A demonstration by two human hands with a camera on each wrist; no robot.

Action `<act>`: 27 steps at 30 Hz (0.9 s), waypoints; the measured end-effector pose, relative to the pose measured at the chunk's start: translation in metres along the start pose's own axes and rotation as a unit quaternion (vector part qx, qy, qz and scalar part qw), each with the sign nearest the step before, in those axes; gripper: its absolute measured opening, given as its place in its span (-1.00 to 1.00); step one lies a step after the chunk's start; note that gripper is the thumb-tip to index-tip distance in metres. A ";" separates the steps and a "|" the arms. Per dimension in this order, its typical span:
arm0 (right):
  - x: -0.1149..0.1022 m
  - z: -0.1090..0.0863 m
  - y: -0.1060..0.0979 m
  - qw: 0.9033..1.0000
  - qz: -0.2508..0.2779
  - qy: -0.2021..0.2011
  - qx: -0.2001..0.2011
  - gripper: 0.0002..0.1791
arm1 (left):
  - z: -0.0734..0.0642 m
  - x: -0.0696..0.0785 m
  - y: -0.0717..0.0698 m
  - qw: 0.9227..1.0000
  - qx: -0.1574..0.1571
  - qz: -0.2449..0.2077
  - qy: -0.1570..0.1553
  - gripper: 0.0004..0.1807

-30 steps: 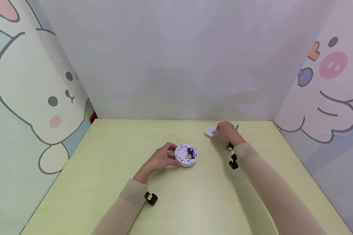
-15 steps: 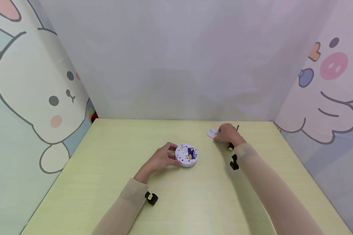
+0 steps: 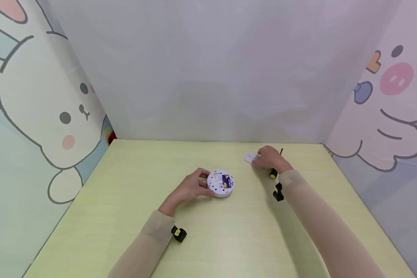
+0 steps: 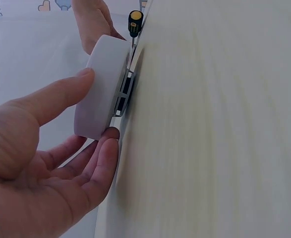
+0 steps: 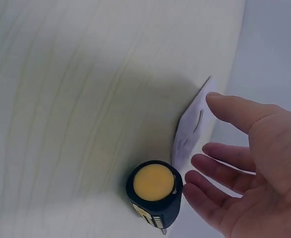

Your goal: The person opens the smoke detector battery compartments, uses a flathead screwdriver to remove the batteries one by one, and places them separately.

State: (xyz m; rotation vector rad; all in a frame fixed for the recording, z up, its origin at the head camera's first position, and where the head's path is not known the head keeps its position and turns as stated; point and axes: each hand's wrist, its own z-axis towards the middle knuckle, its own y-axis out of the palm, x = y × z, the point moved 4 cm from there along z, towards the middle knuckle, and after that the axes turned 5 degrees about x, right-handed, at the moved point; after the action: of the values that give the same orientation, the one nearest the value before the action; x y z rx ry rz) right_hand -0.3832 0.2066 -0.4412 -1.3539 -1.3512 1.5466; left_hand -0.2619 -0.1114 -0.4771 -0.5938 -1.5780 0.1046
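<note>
My left hand (image 3: pixel 192 186) grips the rim of a round white device, which looks like a smoke detector (image 3: pixel 216 189), between thumb and fingers. Its face with a blue-and-yellow battery or label is turned up in the head view; the left wrist view shows the detector (image 4: pixel 101 89) edge-on. Farther right, my right hand (image 3: pixel 269 157) is over a flat white plate (image 3: pixel 250 157) with cut-out slots. In the right wrist view the thumb tip overlaps the edge of the plate (image 5: pixel 191 126), and the loosely bent fingers are apart. A black-and-yellow screwdriver (image 5: pixel 155 186) lies beside the fingers.
Both hands work over a pale wooden table (image 3: pixel 107 216). A grey-white curtain (image 3: pixel 208 77) rises behind it, and cartoon-printed panels stand at left and right. The screwdriver (image 3: pixel 273 173) is partly hidden under the right wrist in the head view.
Since one second ago the white plate has shifted slightly right and toward me along with my right hand. My left hand and the detector have stayed in place.
</note>
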 end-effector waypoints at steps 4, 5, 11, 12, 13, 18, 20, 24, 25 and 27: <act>0.000 -0.006 -0.014 1.000 -0.006 0.007 0.011 -0.35 | 0.000 0.001 0.000 1.000 0.000 0.000 -0.001 -0.23; 0.001 -0.007 -0.018 1.000 -0.005 0.012 0.013 -0.36 | 0.001 0.001 0.000 1.000 -0.001 0.000 -0.001 -0.23; 0.009 -0.022 -0.031 0.999 0.006 0.042 0.004 -0.35 | 0.001 0.001 0.000 1.000 0.002 -0.001 0.000 -0.24; 0.011 -0.024 -0.032 0.999 0.007 0.047 0.003 -0.35 | 0.001 0.001 0.000 1.000 0.002 -0.002 0.001 -0.24; 0.014 -0.026 -0.032 0.999 0.008 0.052 0.002 -0.35 | 0.001 0.001 0.000 1.000 0.002 -0.002 0.001 -0.24; 0.026 -0.036 -0.029 0.997 0.009 0.077 0.004 -0.29 | 0.000 0.002 0.000 1.000 0.002 0.001 0.000 -0.24; 0.031 -0.039 -0.026 0.996 0.013 0.091 0.000 -0.24 | 0.000 0.003 0.000 1.000 0.004 0.001 -0.004 -0.23; 0.038 -0.042 -0.018 0.992 0.023 0.125 -0.017 -0.13 | -0.001 0.004 -0.001 1.000 0.004 0.000 -0.009 -0.23; 0.040 -0.043 -0.016 0.991 0.027 0.133 -0.020 -0.12 | -0.001 0.004 -0.001 1.000 0.004 0.000 -0.009 -0.23; 0.043 -0.043 -0.012 0.989 0.032 0.144 -0.023 -0.14 | 0.000 0.004 0.000 1.000 0.003 0.000 -0.006 -0.23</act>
State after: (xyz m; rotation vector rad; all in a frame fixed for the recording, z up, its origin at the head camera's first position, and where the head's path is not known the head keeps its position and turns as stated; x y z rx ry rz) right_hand -0.3538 0.2609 -0.4381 -1.5930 -1.1796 1.3070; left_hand -0.2620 -0.1098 -0.4737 -0.5907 -1.5896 0.1134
